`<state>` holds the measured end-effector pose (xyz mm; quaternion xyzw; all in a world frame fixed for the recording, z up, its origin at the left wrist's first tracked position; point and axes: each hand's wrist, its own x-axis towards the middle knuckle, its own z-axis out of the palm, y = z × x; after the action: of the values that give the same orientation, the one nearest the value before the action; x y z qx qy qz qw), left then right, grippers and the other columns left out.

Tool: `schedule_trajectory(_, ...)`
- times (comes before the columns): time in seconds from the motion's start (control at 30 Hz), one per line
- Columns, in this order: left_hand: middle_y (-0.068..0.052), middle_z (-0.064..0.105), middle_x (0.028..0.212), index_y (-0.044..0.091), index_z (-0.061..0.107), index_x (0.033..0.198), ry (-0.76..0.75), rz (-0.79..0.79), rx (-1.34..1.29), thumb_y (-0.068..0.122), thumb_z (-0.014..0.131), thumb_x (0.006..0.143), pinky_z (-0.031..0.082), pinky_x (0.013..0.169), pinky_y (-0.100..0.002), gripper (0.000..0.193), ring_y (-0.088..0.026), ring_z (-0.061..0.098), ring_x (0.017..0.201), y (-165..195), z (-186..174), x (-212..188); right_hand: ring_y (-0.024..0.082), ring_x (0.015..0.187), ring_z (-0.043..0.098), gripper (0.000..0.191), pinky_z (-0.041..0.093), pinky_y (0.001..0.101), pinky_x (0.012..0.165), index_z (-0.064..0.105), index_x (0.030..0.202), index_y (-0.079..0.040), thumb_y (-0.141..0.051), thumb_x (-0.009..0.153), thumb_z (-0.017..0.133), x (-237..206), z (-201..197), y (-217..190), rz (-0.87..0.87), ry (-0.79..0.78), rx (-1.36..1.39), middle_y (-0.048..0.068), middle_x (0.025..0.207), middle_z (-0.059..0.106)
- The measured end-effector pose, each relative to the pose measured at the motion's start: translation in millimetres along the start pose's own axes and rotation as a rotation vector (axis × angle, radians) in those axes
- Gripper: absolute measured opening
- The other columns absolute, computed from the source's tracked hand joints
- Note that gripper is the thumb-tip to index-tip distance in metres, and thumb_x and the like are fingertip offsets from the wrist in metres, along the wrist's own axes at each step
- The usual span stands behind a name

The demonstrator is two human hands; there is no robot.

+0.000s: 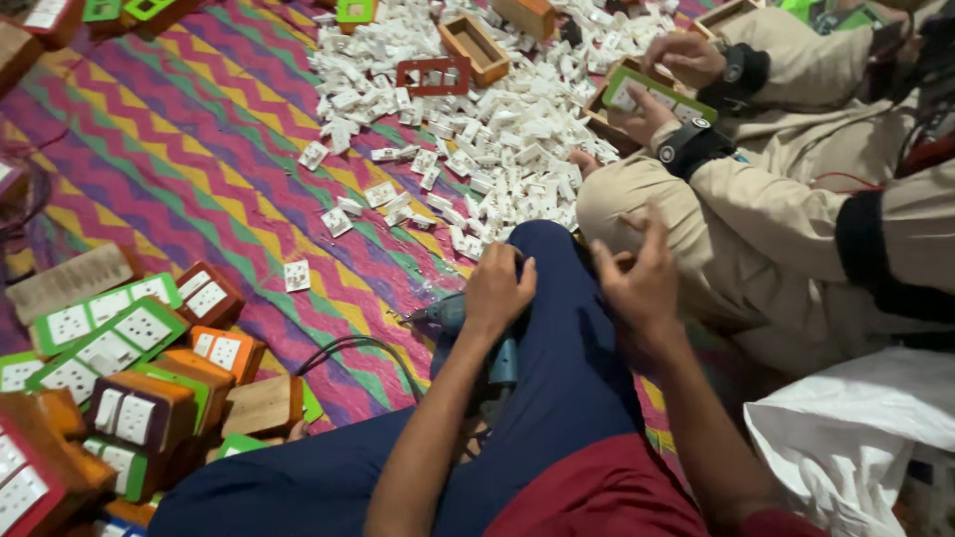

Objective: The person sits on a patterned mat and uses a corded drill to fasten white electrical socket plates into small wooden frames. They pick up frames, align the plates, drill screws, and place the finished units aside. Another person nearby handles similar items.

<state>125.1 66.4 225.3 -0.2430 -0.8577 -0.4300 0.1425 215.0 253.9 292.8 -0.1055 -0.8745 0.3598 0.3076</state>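
Nearest my lens I see the red shirt hem (597,497) and, spreading out from it, the dark blue trousers (557,398) over my crossed legs. Beyond them lies the zigzag-striped mat (199,159), with a broad heap of white socket modules (497,139) across its upper middle. To the right a co-worker in beige clothing (776,239) sits close against my knee; their hands hold a green-framed socket plate (652,94) over a wooden box. A white sack (856,428) lies at lower right. At left sits a stack of finished switch boards (119,378), wooden boxes with green, orange and red faces. An empty wooden box (476,50) and a red frame (434,76) rest on the white heap.

My left hand (497,293) is curled down over a blue-grey power drill (468,333) resting on my knee, its black cord (358,348) looping onto the mat. My right hand (642,283) hovers just beside it, fingers pinched together; what they pinch I cannot tell.
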Motion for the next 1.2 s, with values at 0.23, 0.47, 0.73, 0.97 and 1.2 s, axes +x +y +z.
schedule_trajectory(0.23,-0.019,0.063,0.093,0.002,0.063,0.093,-0.011,0.055,0.088,0.027,0.071,0.094,0.054,0.076,-0.05,0.026,-0.039,0.065,0.087,-1.0,-8.2,-9.5,0.01,0.072,0.073,0.083,0.059,0.026,0.055,0.019,0.152,0.009,-0.015,0.098,0.077,141.7,-17.9,-9.4,0.087,-0.11,0.331,0.01,0.095,0.075)
schedule_trajectory(0.47,-0.018,0.065,0.094,0.004,0.064,0.091,-0.012,-0.017,-0.02,0.027,0.071,0.088,0.054,0.074,-0.05,0.024,-0.039,0.065,0.088,-5.9,-12.7,-14.1,0.013,0.052,0.063,0.103,0.047,0.0252,0.041,-0.003,0.162,0.005,-0.014,0.098,0.075,162.9,-1.1,-25.1,0.141,-0.314,0.512,0.013,0.082,0.072)
schedule_trajectory(0.73,-0.017,0.065,0.092,0.005,0.063,0.089,-0.046,-0.005,-0.091,0.026,0.07,0.09,0.054,0.073,-0.051,0.022,-0.04,0.066,0.085,-11.3,-18.5,-7.7,0.007,0.054,0.051,0.079,0.034,0.0232,0.041,0.031,0.156,0.012,-0.021,0.103,0.081,204.1,18.8,-23.5,0.292,-0.414,0.597,0.005,0.076,0.06)
schedule_trajectory(0.97,-0.024,0.069,0.096,0.001,0.068,0.095,-0.206,-0.112,-0.01,0.025,0.072,0.084,0.056,0.077,-0.052,0.027,-0.043,0.068,0.086,-19.2,-14.2,-0.6,0.016,0.065,0.074,0.021,0.056,0.0317,0.051,0.078,0.106,0.004,-0.012,0.092,0.073,134.0,172.8,-19.4,0.22,-0.948,0.162,0.008,0.081,0.076)
schedule_trajectory(1.2,-0.029,0.071,0.086,-0.004,0.074,0.083,-0.389,-0.248,0.083,0.023,0.071,0.074,0.057,0.079,-0.053,0.029,-0.045,0.07,0.083,-18.0,-22.4,-2.1,0.012,0.062,0.065,0.023,0.055,0.028,0.059,0.066,0.109,-0.007,-0.023,0.093,0.07,47.3,211.6,-8.4,0.39,-0.6,0.817,0.007,0.075,0.07)
